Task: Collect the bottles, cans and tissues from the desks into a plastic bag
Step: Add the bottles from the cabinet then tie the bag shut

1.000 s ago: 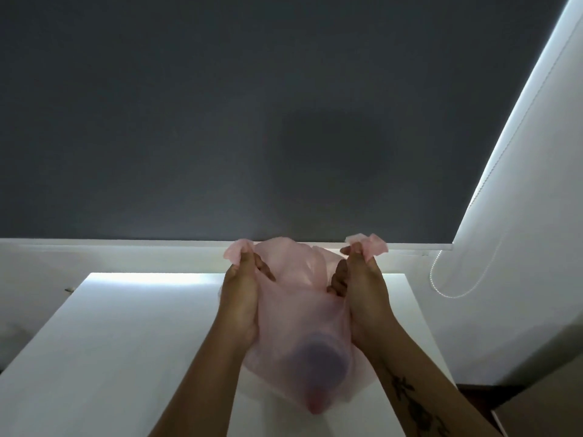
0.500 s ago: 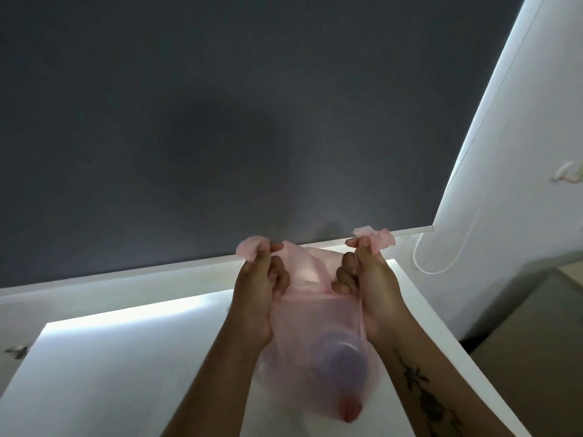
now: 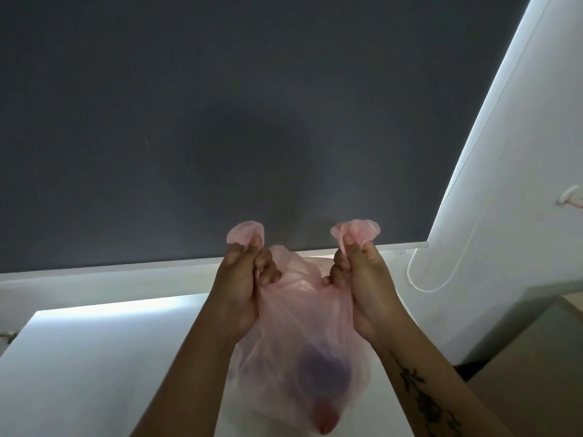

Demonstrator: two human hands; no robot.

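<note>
A thin pink plastic bag (image 3: 303, 326) hangs between my hands above a white desk (image 3: 79, 357). My left hand (image 3: 239, 288) is closed on the bag's left handle, whose loop sticks out above the fist. On the right handle my right hand (image 3: 366, 279) is closed the same way. Through the film I see a dark purple round object (image 3: 321, 370) low in the bag and a red shape (image 3: 325, 421) at its bottom. The rest of the contents are too blurred to tell.
A dark grey roller blind (image 3: 220, 121) fills the wall behind the desk, its white bottom bar (image 3: 94, 268) just above the desk's far edge. A bead cord (image 3: 441, 272) loops down the white wall at right. A beige surface (image 3: 536, 357) lies lower right.
Both hands have lifted the bag handles higher and drawn them a little further apart. The view has tilted and shifted slightly; the bag stays above the desk.
</note>
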